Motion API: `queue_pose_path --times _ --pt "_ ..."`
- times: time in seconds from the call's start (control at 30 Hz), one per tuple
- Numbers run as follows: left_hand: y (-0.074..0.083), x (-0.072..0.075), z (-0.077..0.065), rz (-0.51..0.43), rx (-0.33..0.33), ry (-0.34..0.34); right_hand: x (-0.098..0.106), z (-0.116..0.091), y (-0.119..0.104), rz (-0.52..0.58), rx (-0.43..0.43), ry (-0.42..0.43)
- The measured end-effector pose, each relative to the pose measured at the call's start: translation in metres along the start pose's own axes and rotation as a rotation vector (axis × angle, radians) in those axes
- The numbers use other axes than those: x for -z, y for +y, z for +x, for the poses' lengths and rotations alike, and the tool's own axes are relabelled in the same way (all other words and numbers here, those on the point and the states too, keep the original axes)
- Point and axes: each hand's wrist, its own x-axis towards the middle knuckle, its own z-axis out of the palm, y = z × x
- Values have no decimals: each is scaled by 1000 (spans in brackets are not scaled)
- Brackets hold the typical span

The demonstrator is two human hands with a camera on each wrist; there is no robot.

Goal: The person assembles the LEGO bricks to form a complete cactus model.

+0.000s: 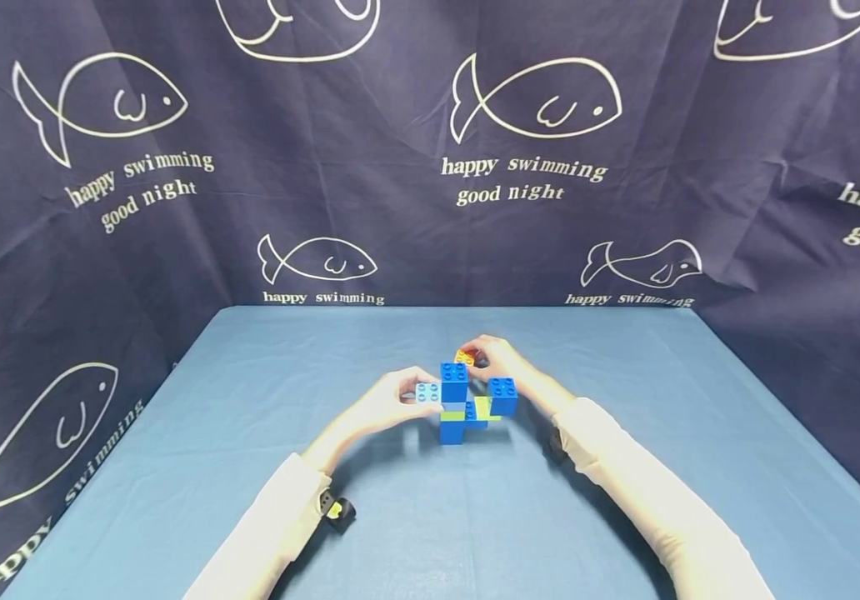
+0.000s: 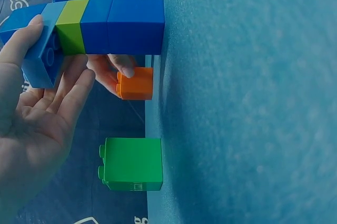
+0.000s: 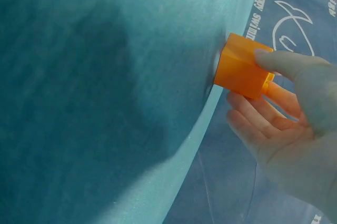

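A toy-brick build of dark blue, light blue and lime bricks stands on the table in the head view. My left hand [image 1: 392,396] grips it by the light blue brick [image 1: 427,392], which juts out to the left. In the left wrist view, the thumb lies on this brick, beside a lime brick [image 2: 72,26] and a dark blue brick [image 2: 136,26]. Behind the build, my right hand [image 1: 501,357] pinches an orange brick [image 3: 243,66] between thumb and fingers. The orange brick is low at the tabletop, its studs toward the palm; the build partly hides it in the head view.
A green brick [image 2: 132,164] rests on the table near the left hand, hidden in the head view. At the build's right side, a dark blue brick [image 1: 502,397] sits raised on a lime piece. Dark fish-print cloth [image 1: 415,192] hangs behind the blue table [image 1: 430,517].
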Motion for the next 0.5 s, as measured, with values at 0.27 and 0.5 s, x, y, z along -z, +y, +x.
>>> queue_pose_path --times 0.27,0.5 --pt "22 0 -8 -4 -10 -3 -1 0 1 39 1 -8" --pt "20 0 -7 17 1 2 2 -1 -3 83 -76 -41"
